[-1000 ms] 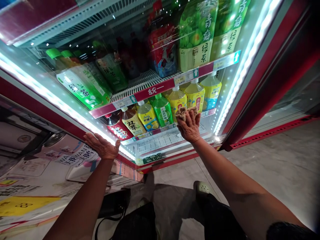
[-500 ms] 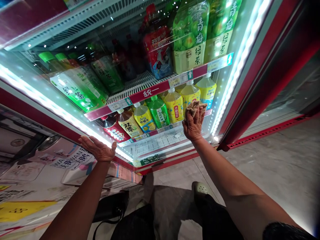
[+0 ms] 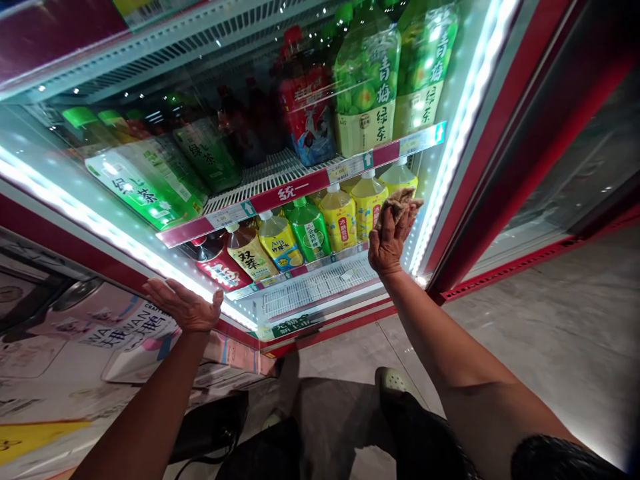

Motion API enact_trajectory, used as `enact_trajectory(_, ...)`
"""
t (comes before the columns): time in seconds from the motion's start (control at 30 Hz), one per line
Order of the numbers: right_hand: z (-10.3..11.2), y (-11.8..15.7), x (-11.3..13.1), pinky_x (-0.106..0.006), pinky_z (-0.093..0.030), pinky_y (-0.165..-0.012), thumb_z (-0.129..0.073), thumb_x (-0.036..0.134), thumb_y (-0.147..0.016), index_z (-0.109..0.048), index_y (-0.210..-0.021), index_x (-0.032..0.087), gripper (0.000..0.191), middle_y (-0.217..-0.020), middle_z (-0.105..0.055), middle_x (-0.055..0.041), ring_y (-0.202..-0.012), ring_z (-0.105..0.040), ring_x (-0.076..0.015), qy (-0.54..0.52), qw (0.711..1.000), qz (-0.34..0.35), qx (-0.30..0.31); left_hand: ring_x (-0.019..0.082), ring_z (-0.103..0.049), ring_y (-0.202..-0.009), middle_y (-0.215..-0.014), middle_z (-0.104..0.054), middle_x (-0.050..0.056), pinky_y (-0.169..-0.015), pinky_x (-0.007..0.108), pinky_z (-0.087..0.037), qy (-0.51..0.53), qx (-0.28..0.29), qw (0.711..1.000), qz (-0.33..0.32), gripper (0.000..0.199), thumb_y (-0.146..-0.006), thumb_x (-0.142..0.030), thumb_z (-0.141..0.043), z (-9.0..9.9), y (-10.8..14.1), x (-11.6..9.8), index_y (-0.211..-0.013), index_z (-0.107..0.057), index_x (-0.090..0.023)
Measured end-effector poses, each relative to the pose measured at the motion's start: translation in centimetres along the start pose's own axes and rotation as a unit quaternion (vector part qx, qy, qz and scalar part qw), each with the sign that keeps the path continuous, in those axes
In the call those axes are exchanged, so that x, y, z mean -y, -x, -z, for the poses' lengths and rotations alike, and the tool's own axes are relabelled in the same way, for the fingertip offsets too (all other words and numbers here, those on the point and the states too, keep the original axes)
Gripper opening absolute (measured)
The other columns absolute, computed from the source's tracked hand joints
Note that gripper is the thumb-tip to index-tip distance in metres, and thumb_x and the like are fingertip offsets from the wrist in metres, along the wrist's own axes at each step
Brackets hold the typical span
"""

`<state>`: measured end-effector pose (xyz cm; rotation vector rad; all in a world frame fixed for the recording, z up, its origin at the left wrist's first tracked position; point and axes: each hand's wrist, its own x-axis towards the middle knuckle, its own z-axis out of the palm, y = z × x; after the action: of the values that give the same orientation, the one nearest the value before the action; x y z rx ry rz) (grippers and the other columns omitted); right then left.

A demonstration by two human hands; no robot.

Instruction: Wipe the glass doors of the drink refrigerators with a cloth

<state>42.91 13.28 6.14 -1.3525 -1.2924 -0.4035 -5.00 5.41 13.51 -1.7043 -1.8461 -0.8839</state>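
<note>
My right hand presses a crumpled brown cloth against the glass door of a lit drinks fridge, in front of the yellow bottles on the lower shelf. The cloth lies under its fingers and palm edge. At the fridge's left side, my left hand is spread with its palm toward the frame and holds nothing. Whether it touches the frame I cannot tell. Behind the glass stand a green bottle, a yellow bottle and large green tea bottles.
Stacked cartons stand to the left of the fridge. A black bag is on the floor by my legs. At the right is another red-framed fridge. Grey floor tiles lie below, and my shoe shows there.
My right hand has slid the cloth slightly to the right and up across the glass. The left hand stays spread beside the frame. The whole view has shifted a little.
</note>
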Motion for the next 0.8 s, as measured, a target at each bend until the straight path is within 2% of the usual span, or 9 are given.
enact_trajectory(0.07,0.3,0.8,-1.3,-0.069,-0.013,-0.125,-0.033,0.048,-0.098,-0.029,-0.164,0.016,0.074,-0.174,-0.012,-0.0146,-0.163,0.001,-0.035,-0.02,0.999,-0.043,-0.009,0.05,0.023,-0.155,-0.167,0.014,0.037,-0.12,0.074,0.013,-0.007,-0.005,1.0,-0.014,0.124,-0.082,-0.07,-0.054,0.0,0.0,0.0,-0.16,-0.002,0.011)
enact_trajectory(0.13,0.6,0.1,-2.1,-0.07,-0.011,-0.125,-0.03,0.047,-0.099,-0.025,-0.165,0.012,0.075,-0.174,-0.01,-0.018,-0.163,0.002,-0.0341,-0.041,0.991,-0.122,-0.033,0.048,0.023,-0.156,-0.166,0.012,0.038,-0.121,0.073,0.013,-0.005,-0.011,1.0,-0.024,0.122,-0.083,-0.069,-0.055,0.0,0.0,-0.1,-0.159,-0.004,0.012)
enact_trajectory(0.27,1.4,-4.5,-1.2,-0.068,-0.009,-0.127,-0.021,0.043,-0.102,-0.021,-0.165,0.017,0.068,-0.174,-0.01,-0.016,-0.163,0.002,-0.0297,-0.075,0.951,-0.283,-0.1,0.046,0.022,-0.157,-0.166,0.008,0.04,-0.124,0.067,0.011,0.003,-0.017,0.999,-0.033,0.123,-0.082,-0.069,-0.056,0.1,0.0,-0.4,-0.159,-0.006,0.014)
enact_trajectory(0.37,2.1,-7.1,0.4,-0.068,-0.007,-0.127,-0.02,0.044,-0.103,-0.025,-0.165,0.017,0.067,-0.173,-0.013,-0.0158,-0.163,0.002,-0.0309,-0.076,0.966,-0.236,-0.078,0.045,0.02,-0.158,-0.167,0.006,0.038,-0.125,0.067,0.009,0.003,-0.021,0.999,-0.029,0.123,-0.082,-0.069,-0.056,0.1,0.0,-0.4,-0.16,-0.007,0.011)
enact_trajectory(0.43,2.7,-7.0,1.0,-0.069,-0.009,-0.126,-0.022,0.045,-0.104,-0.026,-0.165,0.017,0.067,-0.173,-0.014,-0.0147,-0.163,0.0,-0.0315,-0.06,0.981,-0.181,-0.036,0.046,0.019,-0.158,-0.166,0.005,0.039,-0.125,0.067,0.007,-0.005,-0.029,0.999,-0.038,0.122,-0.082,-0.069,-0.056,0.1,0.0,-0.4,-0.159,-0.008,0.012)
enact_trajectory(0.5,3.1,-5.8,1.0,-0.071,-0.013,-0.124,-0.022,0.043,-0.103,-0.025,-0.165,0.02,0.066,-0.173,-0.016,-0.0127,-0.163,-0.002,-0.0311,-0.036,0.986,-0.16,-0.009,0.046,0.018,-0.158,-0.166,0.003,0.04,-0.125,0.067,0.005,-0.013,-0.038,0.998,-0.051,0.121,-0.082,-0.069,-0.054,0.0,0.0,-0.3,-0.158,-0.009,0.014)
enact_trajectory(0.63,3.7,-4.0,-0.2,-0.071,-0.02,-0.123,-0.016,0.041,-0.103,-0.026,-0.165,0.024,0.065,-0.172,-0.021,-0.0116,-0.163,-0.008,-0.0285,-0.028,0.975,-0.221,-0.024,0.046,0.017,-0.158,-0.165,0.003,0.041,-0.125,0.067,0.004,-0.015,-0.047,0.997,-0.067,0.12,-0.084,-0.068,-0.054,-0.1,0.1,-0.2,-0.157,-0.01,0.016)
enact_trajectory(0.7,3.9,-5.2,-0.7,-0.068,-0.021,-0.125,-0.008,0.038,-0.103,-0.026,-0.165,0.021,0.067,-0.171,-0.022,-0.0138,-0.162,-0.01,-0.0267,-0.047,0.96,-0.272,-0.048,0.047,0.017,-0.158,-0.164,0.003,0.043,-0.125,0.067,0.004,-0.016,-0.048,0.996,-0.07,0.119,-0.085,-0.067,-0.054,-0.2,0.1,-0.2,-0.156,-0.011,0.018)
enact_trajectory(0.8,4.3,-9.1,-1.0,-0.068,-0.013,-0.127,-0.001,0.033,-0.102,-0.022,-0.166,0.016,0.069,-0.171,-0.021,-0.0168,-0.162,-0.007,-0.0269,-0.058,0.936,-0.334,-0.093,0.047,0.017,-0.157,-0.164,0.003,0.044,-0.125,0.068,0.004,-0.015,-0.042,0.997,-0.065,0.119,-0.085,-0.068,-0.053,-0.1,0.1,-0.4,-0.155,-0.012,0.019)
